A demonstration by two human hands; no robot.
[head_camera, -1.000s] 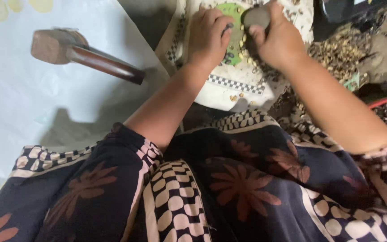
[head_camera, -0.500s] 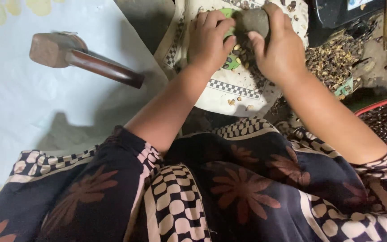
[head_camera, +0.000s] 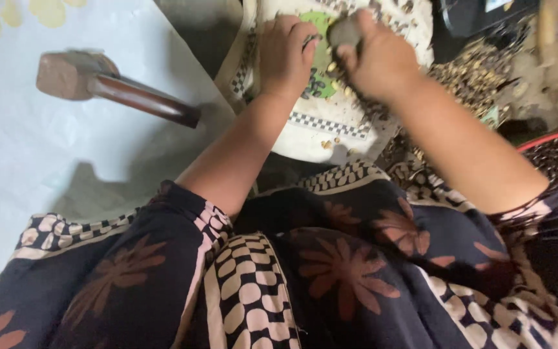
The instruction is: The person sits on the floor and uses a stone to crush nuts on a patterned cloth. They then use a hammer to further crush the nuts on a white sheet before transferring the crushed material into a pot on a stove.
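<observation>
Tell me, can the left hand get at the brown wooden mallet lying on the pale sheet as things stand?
Probably yes. The brown wooden mallet lies alone on the pale sheet, on the left hand's own side, with nothing between them. The hand now rests on the patterned cloth.

One head cam only, worn by the person, looking steeply down over lap & forearms, close in; both hands sit near top edge, floor sheet at left

Grey stone (head_camera: 345, 32), prob. rounded, gripped over green pad (head_camera: 321, 58)
</observation>
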